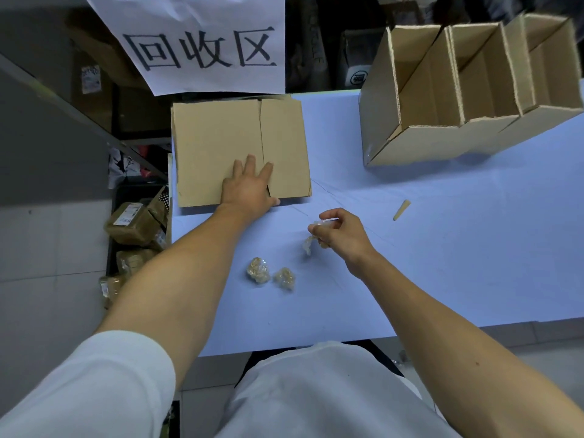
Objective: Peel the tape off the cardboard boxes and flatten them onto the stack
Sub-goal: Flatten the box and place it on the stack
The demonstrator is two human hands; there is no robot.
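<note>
Pale blue table (442, 248) over grey tiled floor (47, 248). White paper sign (196, 42) hangs behind. Dark shelving (94, 121) left, wrapped parcels (132, 222) below.

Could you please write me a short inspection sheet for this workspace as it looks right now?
Surface: pale blue table, faint crease lines across it.
Job's things: flattened cardboard lies at the far left of the table; three open boxes stand in a row at the far right.
Clutter: two tape balls near the front edge; a cardboard scrap on the right.
Hands: left hand presses flat on the flattened cardboard, fingers spread; right hand pinches a crumpled tape strip above the table.
Cables: nothing seen.
Surroundings: paper sign hangs behind the table; wrapped parcels on the floor at the left.
</note>
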